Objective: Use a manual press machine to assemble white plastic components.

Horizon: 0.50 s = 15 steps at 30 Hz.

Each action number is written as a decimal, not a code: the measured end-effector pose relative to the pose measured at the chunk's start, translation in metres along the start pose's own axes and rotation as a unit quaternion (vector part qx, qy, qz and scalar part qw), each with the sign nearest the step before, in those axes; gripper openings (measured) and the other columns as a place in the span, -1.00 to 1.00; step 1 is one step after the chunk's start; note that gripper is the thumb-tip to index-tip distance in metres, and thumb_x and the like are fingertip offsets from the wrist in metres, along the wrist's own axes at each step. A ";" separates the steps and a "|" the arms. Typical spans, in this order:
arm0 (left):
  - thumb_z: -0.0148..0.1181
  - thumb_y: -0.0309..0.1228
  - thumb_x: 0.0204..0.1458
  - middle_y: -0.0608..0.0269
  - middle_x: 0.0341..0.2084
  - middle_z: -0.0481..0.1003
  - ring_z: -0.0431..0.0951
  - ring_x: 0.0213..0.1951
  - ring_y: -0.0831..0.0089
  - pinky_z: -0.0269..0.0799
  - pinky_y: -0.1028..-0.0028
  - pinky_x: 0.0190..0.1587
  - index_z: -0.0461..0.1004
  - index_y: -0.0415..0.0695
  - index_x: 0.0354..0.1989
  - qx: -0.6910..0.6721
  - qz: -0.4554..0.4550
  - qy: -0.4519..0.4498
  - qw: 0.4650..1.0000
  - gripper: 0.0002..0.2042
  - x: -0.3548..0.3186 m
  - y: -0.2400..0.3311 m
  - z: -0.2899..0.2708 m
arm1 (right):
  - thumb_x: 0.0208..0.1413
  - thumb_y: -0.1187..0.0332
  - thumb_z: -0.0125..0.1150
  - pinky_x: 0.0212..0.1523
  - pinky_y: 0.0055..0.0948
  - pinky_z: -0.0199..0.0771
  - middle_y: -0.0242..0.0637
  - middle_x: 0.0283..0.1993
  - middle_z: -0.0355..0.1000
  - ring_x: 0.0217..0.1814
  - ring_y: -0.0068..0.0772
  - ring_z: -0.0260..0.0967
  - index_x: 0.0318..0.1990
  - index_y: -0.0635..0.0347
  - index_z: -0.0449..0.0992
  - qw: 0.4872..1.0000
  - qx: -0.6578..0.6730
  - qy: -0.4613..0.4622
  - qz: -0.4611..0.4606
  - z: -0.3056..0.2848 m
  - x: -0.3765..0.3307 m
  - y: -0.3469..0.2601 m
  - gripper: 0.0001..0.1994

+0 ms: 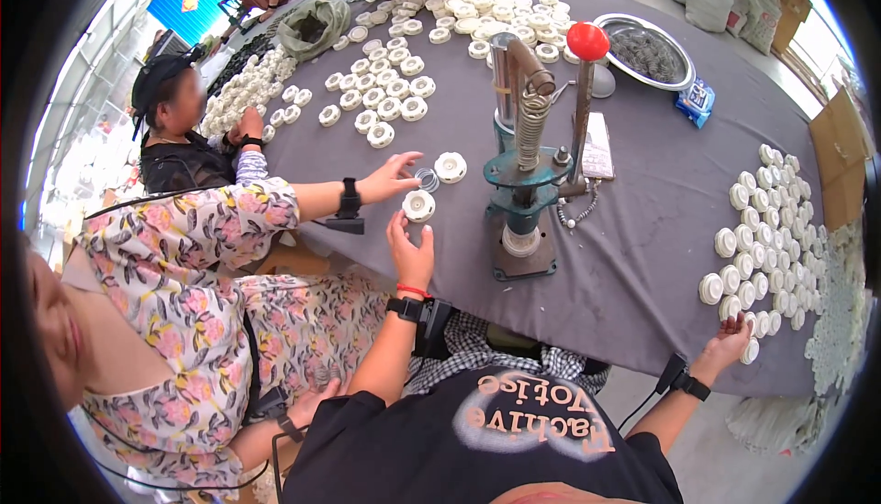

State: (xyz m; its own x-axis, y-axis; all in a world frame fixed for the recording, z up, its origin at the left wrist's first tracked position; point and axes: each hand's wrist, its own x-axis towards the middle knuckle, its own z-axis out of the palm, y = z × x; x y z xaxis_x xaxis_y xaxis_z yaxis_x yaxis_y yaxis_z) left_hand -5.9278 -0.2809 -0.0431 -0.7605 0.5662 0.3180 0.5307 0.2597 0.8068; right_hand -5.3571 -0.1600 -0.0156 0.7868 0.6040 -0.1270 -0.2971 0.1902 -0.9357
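Note:
My left hand is at the table's near side, fingers apart, its fingertips at the near edge of a white round plastic part with a hole in its middle. Just beyond lie a wire coil spring and a second white round part. A co-worker's hand in a floral sleeve reaches to the spring from the left. Far to the right, my right hand rests at the table edge, its fingers apart and touching the nearest of several stacked-looking white round caps.
A green hand press with a red-knobbed lever stands mid-table. Behind it are a metal bowl of dark springs, a blue packet and many white parts. A cardboard box stands right; another person works at left.

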 end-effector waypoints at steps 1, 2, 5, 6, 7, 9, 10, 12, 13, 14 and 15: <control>0.22 -0.49 -0.03 0.01 0.11 0.25 0.37 0.07 0.24 0.29 0.31 0.09 0.22 -0.23 0.16 0.017 -0.007 -0.005 1.000 -0.47 0.001 -0.002 0.001 | 0.17 0.44 -0.02 -0.35 -0.55 0.39 -0.30 -0.23 0.45 -0.40 -0.55 0.34 0.08 0.21 0.31 1.000 -0.001 0.000 -0.001 0.002 -0.003 0.001 -0.68; 0.22 -0.49 -0.03 0.01 0.11 0.25 0.37 0.07 0.24 0.29 0.31 0.09 0.22 -0.23 0.16 0.016 -0.008 -0.006 1.000 -0.47 0.002 -0.003 0.002 | 0.17 0.44 0.00 -0.37 -0.55 0.39 -0.30 -0.23 0.45 -0.40 -0.55 0.34 0.09 0.21 0.31 1.000 -0.011 -0.005 0.005 0.004 -0.007 0.003 -0.68; 0.23 -0.49 -0.04 -0.01 0.08 0.27 0.36 0.07 0.18 0.29 0.31 0.11 0.29 -0.25 0.09 0.006 -0.012 -0.011 1.000 -0.53 0.003 -0.008 0.004 | 0.16 0.45 0.01 -0.39 -0.55 0.37 -0.30 -0.23 0.45 -0.41 -0.56 0.34 0.08 0.21 0.31 0.999 -0.026 -0.015 0.011 0.006 -0.012 0.010 -0.68; 0.23 -0.49 -0.05 -0.01 0.06 0.28 0.36 0.07 0.15 0.28 0.30 0.12 0.32 -0.25 0.05 0.013 -0.007 -0.011 1.000 -0.56 0.004 -0.014 0.005 | 0.16 0.44 0.02 -0.40 -0.55 0.36 -0.31 -0.24 0.45 -0.41 -0.56 0.34 0.07 0.21 0.32 0.999 -0.029 -0.019 0.012 0.006 -0.013 0.012 -0.69; 0.23 -0.48 -0.05 -0.02 0.04 0.30 0.36 0.07 0.13 0.28 0.29 0.13 0.34 -0.25 0.01 0.021 -0.003 -0.009 1.000 -0.59 0.004 -0.020 0.005 | 0.16 0.44 0.02 -0.40 -0.55 0.36 -0.31 -0.24 0.45 -0.41 -0.56 0.34 0.07 0.21 0.32 0.999 -0.031 -0.020 0.012 0.011 -0.018 0.014 -0.69; 0.23 -0.46 -0.04 0.02 0.04 0.31 0.37 0.06 0.18 0.30 0.30 0.09 0.36 -0.23 0.00 0.037 0.007 -0.010 0.999 -0.61 0.002 -0.030 0.005 | 0.16 0.43 0.03 -0.40 -0.56 0.37 -0.34 -0.25 0.45 -0.42 -0.57 0.34 0.05 0.19 0.34 0.999 -0.035 -0.014 0.019 0.020 -0.034 0.017 -0.71; 0.23 -0.43 -0.02 0.07 0.04 0.31 0.37 0.05 0.23 0.31 0.30 0.05 0.38 -0.20 0.00 0.051 0.018 -0.010 0.998 -0.63 0.002 -0.033 0.005 | 0.16 0.43 0.03 -0.40 -0.56 0.37 -0.34 -0.25 0.45 -0.42 -0.57 0.34 0.05 0.19 0.34 0.999 -0.038 -0.014 0.018 0.020 -0.036 0.021 -0.71; 0.23 -0.43 -0.02 0.05 0.03 0.32 0.37 0.06 0.21 0.30 0.30 0.08 0.39 -0.20 -0.03 0.056 0.029 -0.015 0.998 -0.64 0.002 -0.033 0.006 | 0.16 0.42 0.03 -0.41 -0.56 0.37 -0.36 -0.27 0.45 -0.43 -0.57 0.35 0.01 0.18 0.37 0.994 -0.056 -0.071 0.063 0.019 -0.041 0.037 -0.74; 0.23 -0.43 -0.02 0.03 0.03 0.32 0.36 0.07 0.18 0.29 0.30 0.11 0.41 -0.21 -0.05 0.065 0.040 -0.015 0.997 -0.66 0.002 -0.032 0.005 | 0.16 0.42 0.03 -0.41 -0.56 0.37 -0.36 -0.27 0.45 -0.43 -0.57 0.35 0.01 0.18 0.37 0.994 -0.057 -0.073 0.063 0.021 -0.047 0.044 -0.74; 0.23 -0.43 -0.02 0.03 0.03 0.32 0.36 0.07 0.18 0.29 0.30 0.11 0.41 -0.21 -0.05 0.064 0.040 -0.015 0.997 -0.66 0.002 -0.031 0.005 | 0.16 0.42 0.03 -0.41 -0.56 0.38 -0.36 -0.28 0.45 -0.43 -0.57 0.35 0.00 0.18 0.38 0.988 -0.068 -0.107 0.085 0.023 -0.053 0.051 -0.75; 0.22 -0.42 -0.03 -0.01 0.04 0.32 0.34 0.10 0.13 0.25 0.28 0.15 0.41 -0.22 -0.06 0.055 0.030 -0.023 0.998 -0.67 0.003 -0.028 0.006 | 0.16 0.42 0.03 -0.40 -0.57 0.39 -0.36 -0.29 0.44 -0.42 -0.57 0.35 -0.02 0.18 0.39 0.981 -0.079 -0.142 0.107 0.026 -0.061 0.056 -0.76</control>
State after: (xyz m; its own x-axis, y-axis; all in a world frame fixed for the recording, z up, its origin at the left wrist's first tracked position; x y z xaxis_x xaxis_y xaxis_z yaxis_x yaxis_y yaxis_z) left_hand -5.9429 -0.2817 -0.0681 -0.7096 0.6183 0.3378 0.6142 0.3079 0.7266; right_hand -5.4356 -0.1657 -0.0519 0.5268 0.8120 -0.2512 -0.3342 -0.0739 -0.9396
